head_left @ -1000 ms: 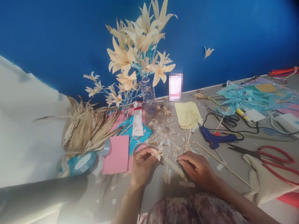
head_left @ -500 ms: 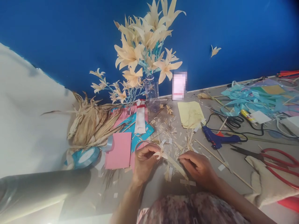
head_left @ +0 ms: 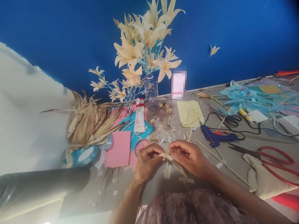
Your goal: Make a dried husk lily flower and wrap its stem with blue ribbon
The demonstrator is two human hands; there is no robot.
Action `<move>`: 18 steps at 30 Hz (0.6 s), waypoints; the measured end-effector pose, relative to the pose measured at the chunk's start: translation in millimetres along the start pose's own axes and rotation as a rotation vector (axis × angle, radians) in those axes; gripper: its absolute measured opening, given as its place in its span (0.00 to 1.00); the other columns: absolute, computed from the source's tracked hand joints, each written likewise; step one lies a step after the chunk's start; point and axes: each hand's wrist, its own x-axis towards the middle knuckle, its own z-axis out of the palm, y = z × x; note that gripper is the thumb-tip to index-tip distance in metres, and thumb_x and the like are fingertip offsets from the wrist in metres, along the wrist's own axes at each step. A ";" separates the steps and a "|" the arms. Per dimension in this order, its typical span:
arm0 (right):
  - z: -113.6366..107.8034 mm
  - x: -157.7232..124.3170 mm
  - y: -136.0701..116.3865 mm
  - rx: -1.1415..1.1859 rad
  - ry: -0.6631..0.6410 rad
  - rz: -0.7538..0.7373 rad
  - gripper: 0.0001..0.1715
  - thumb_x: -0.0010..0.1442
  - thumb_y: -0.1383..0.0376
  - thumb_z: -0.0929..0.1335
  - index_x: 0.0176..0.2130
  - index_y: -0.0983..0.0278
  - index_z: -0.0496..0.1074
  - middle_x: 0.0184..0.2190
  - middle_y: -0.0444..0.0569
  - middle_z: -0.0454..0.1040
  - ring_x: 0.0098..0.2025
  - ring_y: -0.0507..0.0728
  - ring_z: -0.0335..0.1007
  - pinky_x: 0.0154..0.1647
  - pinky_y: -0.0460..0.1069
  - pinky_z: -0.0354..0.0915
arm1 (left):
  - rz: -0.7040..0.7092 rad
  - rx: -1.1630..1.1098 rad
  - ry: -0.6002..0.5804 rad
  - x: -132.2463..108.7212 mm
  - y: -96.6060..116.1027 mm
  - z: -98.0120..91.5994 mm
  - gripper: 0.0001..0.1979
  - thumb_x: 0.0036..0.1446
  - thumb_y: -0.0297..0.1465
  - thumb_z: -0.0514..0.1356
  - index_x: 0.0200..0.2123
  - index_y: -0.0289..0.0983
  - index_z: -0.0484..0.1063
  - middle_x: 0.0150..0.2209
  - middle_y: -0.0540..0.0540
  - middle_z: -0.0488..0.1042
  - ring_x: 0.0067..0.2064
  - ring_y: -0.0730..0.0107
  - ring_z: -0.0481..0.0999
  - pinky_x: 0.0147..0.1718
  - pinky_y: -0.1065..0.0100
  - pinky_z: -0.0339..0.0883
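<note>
A small cream flower (head_left: 166,156), like the dried-husk lilies in the bouquet, is pinched between the thumb and fingers of my left hand (head_left: 149,160). My right hand (head_left: 188,157) has its thumb and fingertips drawn together at the flower's right side, touching or very near a petal. Whether those fingertips grip the petal is partly hidden. Beneath the hands lie pale husk strips (head_left: 181,169) and paper scraps. Past them, a bouquet of cream flowers (head_left: 149,34) with blue-wrapped stems stands in a clear plastic bottle (head_left: 151,93).
Right of my hands lie a blue glue gun (head_left: 216,137), a thin stick (head_left: 210,152) and red-handled scissors (head_left: 275,157). Dried husks (head_left: 88,121), blue ribbon rolls (head_left: 87,155) and pink paper (head_left: 118,149) sit at left. Yellow paper (head_left: 190,113) and tangled blue ribbon (head_left: 252,96) lie farther back.
My right hand has moved left and up to meet the flower. My left hand has shifted slightly right, still holding it.
</note>
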 end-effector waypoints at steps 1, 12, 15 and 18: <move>1.1 0.4 -0.2 0.016 -0.017 0.021 0.08 0.63 0.62 0.68 0.40 0.63 0.75 0.25 0.42 0.69 0.24 0.50 0.61 0.25 0.44 0.57 | -0.007 -0.005 -0.007 -0.1 -0.5 0.1 0.07 0.50 0.33 0.72 0.27 0.36 0.80 0.28 0.44 0.76 0.32 0.66 0.73 0.33 0.67 0.65; -1.0 0.0 -1.8 0.014 -0.064 0.080 0.06 0.60 0.63 0.70 0.32 0.63 0.72 0.22 0.39 0.65 0.24 0.50 0.57 0.24 0.44 0.54 | -0.037 0.035 0.008 -1.0 3.4 6.1 0.10 0.50 0.36 0.72 0.26 0.35 0.80 0.27 0.44 0.76 0.31 0.68 0.72 0.32 0.68 0.63; -0.2 0.8 -1.8 0.014 -0.053 0.078 0.05 0.60 0.64 0.68 0.32 0.63 0.72 0.22 0.40 0.66 0.24 0.50 0.58 0.24 0.44 0.54 | -0.047 0.040 0.016 -0.5 3.5 6.0 0.11 0.50 0.37 0.72 0.26 0.35 0.80 0.27 0.44 0.76 0.31 0.67 0.72 0.32 0.68 0.63; 1.2 1.1 -2.1 0.005 -0.025 0.047 0.06 0.59 0.65 0.68 0.30 0.63 0.72 0.23 0.42 0.68 0.24 0.50 0.59 0.25 0.44 0.55 | -0.072 0.042 0.012 -0.8 0.9 5.5 0.10 0.50 0.36 0.72 0.26 0.35 0.79 0.27 0.44 0.76 0.31 0.67 0.72 0.33 0.67 0.64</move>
